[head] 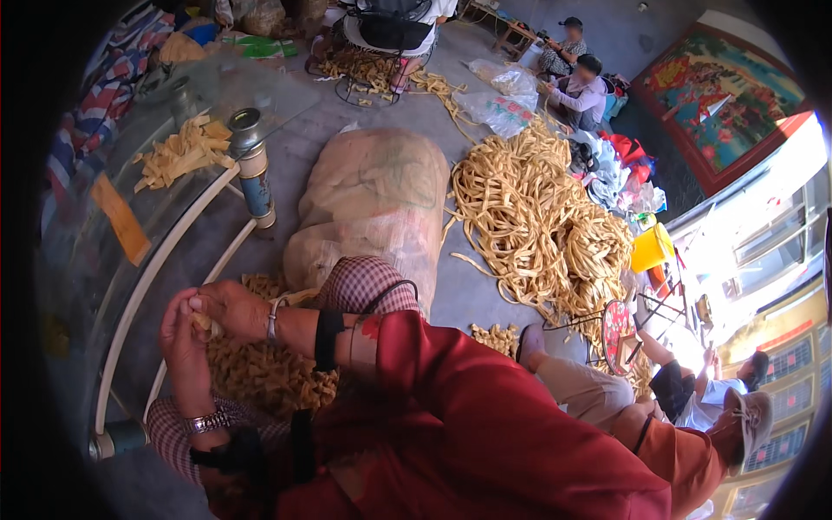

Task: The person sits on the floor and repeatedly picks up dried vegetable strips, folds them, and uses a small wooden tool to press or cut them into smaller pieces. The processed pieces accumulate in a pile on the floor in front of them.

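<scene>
My right hand [231,311], with a bangle at the wrist, meets my left hand [183,348] at the left of the view. Between their fingertips they pinch a small tan folded strip [203,321], partly hidden by the fingers. My left wrist has a metal bracelet. Below the hands, a heap of small tan folded pieces [276,374] lies on the floor between my knees in checked cloth. Just left of the hands is the curved pale frame [153,273] of a glass-topped table. Loose flat strips [185,151] and one broad strip [120,220] lie on its glass.
A large wrapped bale [377,175] stands beyond my knee. Right of it sprawls a big heap of long tan strips [533,201]. A yellow bucket [651,248] and a round red stool [617,335] stand farther right. Several people sit around the room.
</scene>
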A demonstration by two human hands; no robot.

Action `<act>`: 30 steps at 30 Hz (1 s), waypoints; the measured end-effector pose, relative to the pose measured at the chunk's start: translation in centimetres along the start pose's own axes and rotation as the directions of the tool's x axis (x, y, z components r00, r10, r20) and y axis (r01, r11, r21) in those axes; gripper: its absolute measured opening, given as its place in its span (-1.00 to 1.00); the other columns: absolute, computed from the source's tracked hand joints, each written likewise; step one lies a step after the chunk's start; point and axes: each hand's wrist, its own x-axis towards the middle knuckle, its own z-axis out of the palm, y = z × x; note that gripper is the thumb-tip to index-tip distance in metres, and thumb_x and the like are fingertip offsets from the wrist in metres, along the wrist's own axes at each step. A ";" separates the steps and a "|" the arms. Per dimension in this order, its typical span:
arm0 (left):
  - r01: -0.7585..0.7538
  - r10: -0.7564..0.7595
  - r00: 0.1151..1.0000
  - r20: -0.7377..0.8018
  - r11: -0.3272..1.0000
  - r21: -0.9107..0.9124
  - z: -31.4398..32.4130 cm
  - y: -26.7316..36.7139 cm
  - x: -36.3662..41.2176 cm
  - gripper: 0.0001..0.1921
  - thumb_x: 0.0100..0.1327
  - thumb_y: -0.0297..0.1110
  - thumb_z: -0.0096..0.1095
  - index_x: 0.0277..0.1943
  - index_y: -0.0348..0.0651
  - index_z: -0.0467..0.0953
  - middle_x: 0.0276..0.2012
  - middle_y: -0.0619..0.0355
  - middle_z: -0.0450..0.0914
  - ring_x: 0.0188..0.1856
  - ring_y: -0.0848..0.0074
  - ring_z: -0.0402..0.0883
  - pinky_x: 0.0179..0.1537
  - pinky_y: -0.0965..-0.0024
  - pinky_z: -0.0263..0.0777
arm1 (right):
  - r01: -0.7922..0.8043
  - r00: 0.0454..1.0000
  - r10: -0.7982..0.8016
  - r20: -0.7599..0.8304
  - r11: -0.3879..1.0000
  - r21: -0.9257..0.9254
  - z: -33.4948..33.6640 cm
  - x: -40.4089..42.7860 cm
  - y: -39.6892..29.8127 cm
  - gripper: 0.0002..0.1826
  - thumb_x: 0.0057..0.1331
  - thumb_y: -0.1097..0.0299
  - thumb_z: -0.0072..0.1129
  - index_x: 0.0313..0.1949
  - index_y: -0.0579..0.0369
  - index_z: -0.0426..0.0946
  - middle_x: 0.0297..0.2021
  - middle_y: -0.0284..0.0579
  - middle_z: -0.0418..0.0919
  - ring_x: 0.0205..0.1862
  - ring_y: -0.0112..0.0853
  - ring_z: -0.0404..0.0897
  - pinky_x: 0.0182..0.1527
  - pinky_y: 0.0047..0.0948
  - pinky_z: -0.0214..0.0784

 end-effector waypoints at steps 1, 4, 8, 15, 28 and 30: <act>-0.003 0.005 1.000 -0.010 0.987 0.158 0.2 -0.3 0.2 -0.73 0.40 -0.39 -0.06 0.09 -0.22 0.43 -0.13 0.26 0.48 -0.16 0.74 0.44 -0.17 0.68 0.31 | -0.067 0.998 0.068 -0.016 0.996 0.058 0.0 0.0 0.0 -0.55 0.42 0.03 -0.14 -0.25 0.24 0.48 -0.52 -0.12 0.53 -0.49 -0.37 0.54 -0.42 -0.39 0.40; -0.244 0.246 0.968 0.056 0.852 0.464 1.2 -1.0 0.5 -0.68 0.38 -0.47 -0.17 0.13 -0.23 0.41 0.00 0.13 0.45 0.02 0.55 0.44 0.03 0.52 0.31 | -0.177 0.981 0.189 -0.051 0.968 0.178 -0.2 0.0 0.3 -0.50 0.42 0.00 -0.16 -0.32 0.25 0.50 -0.54 -0.17 0.52 -0.49 -0.47 0.51 -0.42 -0.42 0.39; -0.273 0.199 0.958 0.204 0.850 0.450 1.8 -1.2 0.5 -0.59 0.36 -0.41 -0.28 0.21 -0.28 0.33 0.14 -0.01 0.38 0.24 0.33 0.32 0.24 0.35 0.15 | -0.195 0.969 0.222 -0.111 0.958 0.212 -0.4 0.5 0.6 -0.47 0.42 -0.05 -0.19 -0.32 0.25 0.48 -0.58 -0.19 0.48 -0.58 -0.49 0.49 -0.56 -0.48 0.40; -0.200 0.247 0.969 0.024 0.721 0.663 1.9 -2.9 1.3 -0.50 0.42 -0.11 -0.27 0.23 -0.30 0.31 0.06 -0.02 0.48 0.15 0.34 0.43 0.15 0.38 0.26 | -0.290 0.953 0.301 -0.033 0.941 0.176 -0.4 0.4 0.9 -0.38 0.41 -0.13 -0.27 -0.20 0.31 0.43 -0.55 -0.12 0.47 -0.72 -0.45 0.46 -0.73 -0.52 0.34; 0.222 -0.151 0.951 0.271 0.941 -0.255 2.5 1.2 -1.0 -0.48 0.45 0.01 -0.31 0.03 -0.33 0.42 -0.16 0.09 0.53 -0.25 0.50 0.57 -0.42 0.54 0.48 | -0.180 0.969 0.160 -0.187 0.979 -0.094 -2.7 0.2 0.0 -0.35 0.42 -0.16 -0.30 -0.39 0.27 0.45 -0.54 0.03 0.52 -0.41 -0.18 0.56 -0.28 -0.27 0.38; 0.222 -0.134 0.952 0.275 0.921 -0.321 2.3 0.9 -0.9 -0.48 0.45 0.00 -0.30 0.02 -0.34 0.42 -0.24 0.13 0.51 -0.30 0.49 0.55 -0.37 0.49 0.52 | -0.190 0.967 0.166 -0.191 0.975 -0.114 -3.0 0.1 -0.2 -0.32 0.41 -0.16 -0.29 -0.50 0.26 0.46 -0.61 0.02 0.51 -0.45 -0.07 0.53 -0.26 -0.22 0.36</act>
